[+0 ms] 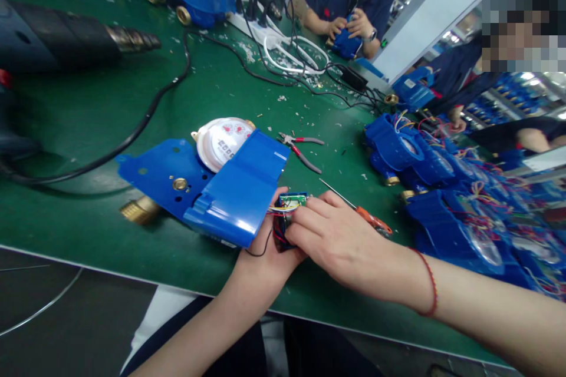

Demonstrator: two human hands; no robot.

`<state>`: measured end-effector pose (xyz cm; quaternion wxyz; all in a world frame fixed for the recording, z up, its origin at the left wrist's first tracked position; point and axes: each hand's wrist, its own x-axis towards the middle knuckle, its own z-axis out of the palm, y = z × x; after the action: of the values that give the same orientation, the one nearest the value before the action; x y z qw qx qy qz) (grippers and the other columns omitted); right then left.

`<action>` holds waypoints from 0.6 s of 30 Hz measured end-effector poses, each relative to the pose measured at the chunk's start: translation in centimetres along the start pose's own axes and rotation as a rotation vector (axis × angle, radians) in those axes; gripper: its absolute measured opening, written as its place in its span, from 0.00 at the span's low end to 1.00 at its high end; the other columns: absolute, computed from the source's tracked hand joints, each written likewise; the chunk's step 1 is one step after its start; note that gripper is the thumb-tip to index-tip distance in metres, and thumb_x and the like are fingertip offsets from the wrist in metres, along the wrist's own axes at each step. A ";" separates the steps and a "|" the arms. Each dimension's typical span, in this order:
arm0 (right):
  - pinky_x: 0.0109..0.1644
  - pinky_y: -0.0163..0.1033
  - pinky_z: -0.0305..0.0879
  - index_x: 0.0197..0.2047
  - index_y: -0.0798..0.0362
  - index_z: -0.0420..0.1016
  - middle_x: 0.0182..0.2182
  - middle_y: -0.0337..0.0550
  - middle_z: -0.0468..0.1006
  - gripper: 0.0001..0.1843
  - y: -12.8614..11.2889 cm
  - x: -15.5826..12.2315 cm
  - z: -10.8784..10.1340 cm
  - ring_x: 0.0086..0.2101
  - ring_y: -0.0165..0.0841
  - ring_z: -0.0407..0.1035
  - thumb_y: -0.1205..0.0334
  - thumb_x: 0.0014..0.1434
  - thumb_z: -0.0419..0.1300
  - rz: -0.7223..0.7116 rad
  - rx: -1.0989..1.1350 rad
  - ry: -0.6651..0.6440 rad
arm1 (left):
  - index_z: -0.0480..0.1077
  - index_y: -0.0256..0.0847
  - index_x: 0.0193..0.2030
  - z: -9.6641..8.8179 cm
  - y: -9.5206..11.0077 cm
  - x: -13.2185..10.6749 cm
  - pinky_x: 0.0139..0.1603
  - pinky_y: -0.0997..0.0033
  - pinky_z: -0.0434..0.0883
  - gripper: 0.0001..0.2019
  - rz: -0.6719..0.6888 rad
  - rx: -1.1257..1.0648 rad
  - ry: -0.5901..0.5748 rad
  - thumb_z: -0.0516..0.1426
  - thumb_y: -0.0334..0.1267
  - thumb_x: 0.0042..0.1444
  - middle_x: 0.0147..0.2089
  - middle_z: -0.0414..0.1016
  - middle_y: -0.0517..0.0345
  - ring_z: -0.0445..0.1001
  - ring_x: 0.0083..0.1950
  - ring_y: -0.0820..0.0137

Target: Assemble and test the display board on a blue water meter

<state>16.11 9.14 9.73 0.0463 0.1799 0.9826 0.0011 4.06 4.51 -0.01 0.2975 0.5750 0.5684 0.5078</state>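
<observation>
A blue water meter housing (252,179) lies tilted on the green bench, its white dial (221,140) showing at the back and a brass pipe end (140,210) poking out at the left. My left hand (269,241) is wrapped round the housing's right end from below, its fingers mostly hidden. There a small green circuit board (292,200) with thin coloured wires shows in a dark opening. Bent over that opening are the fingers of my right hand (325,232), pressed on the board and wires; whatever they pinch is hidden.
Red-handled cutting pliers (305,144) and an orange-handled screwdriver (371,218) lie beyond my hands. A heat gun (66,38) is at left, its black cable crossing the bench. Several blue meters (451,227) crowd the right. Across the bench, a person (349,3) holds another meter.
</observation>
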 end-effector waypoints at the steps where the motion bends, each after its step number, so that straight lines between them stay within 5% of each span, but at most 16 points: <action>1: 0.37 0.43 0.46 0.34 0.57 0.69 0.32 0.44 0.69 0.15 0.2 -0.1 -0.4 0.32 0.36 0.55 0.68 0.68 0.45 -0.016 0.057 -0.015 | 0.61 0.39 0.56 0.0 0.0 0.0 0.63 0.60 0.66 0.24 -0.009 -0.016 -0.006 0.57 0.33 0.50 0.57 0.71 0.47 0.70 0.59 0.62; 8: 0.37 0.44 0.45 0.34 0.57 0.69 0.33 0.42 0.71 0.12 0.8 0.3 -1.3 0.34 0.36 0.55 0.68 0.68 0.49 -0.051 0.081 -0.085 | 0.64 0.41 0.52 -0.2 -0.1 0.2 0.66 0.56 0.61 0.21 -0.040 -0.045 -0.056 0.58 0.33 0.49 0.58 0.70 0.48 0.67 0.62 0.59; 13: 0.36 0.44 0.45 0.33 0.56 0.68 0.32 0.41 0.70 0.10 0.7 0.8 -0.8 0.34 0.36 0.56 0.67 0.67 0.51 -0.071 0.015 -0.072 | 0.60 0.40 0.57 0.4 -0.5 0.2 0.59 0.62 0.70 0.23 0.010 -0.067 0.014 0.54 0.32 0.52 0.56 0.72 0.49 0.73 0.56 0.64; 18: 0.37 0.45 0.47 0.34 0.56 0.70 0.30 0.42 0.69 0.11 0.1 0.8 -0.4 0.32 0.37 0.55 0.69 0.66 0.50 -0.048 -0.073 -0.014 | 0.63 0.42 0.55 0.5 -0.4 -0.1 0.61 0.58 0.68 0.21 0.081 0.070 0.050 0.52 0.30 0.53 0.51 0.75 0.52 0.71 0.58 0.62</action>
<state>15.33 9.54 10.05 0.0595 0.1546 0.9856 0.0346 4.35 4.64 -0.56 0.2421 0.5945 0.5694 0.5135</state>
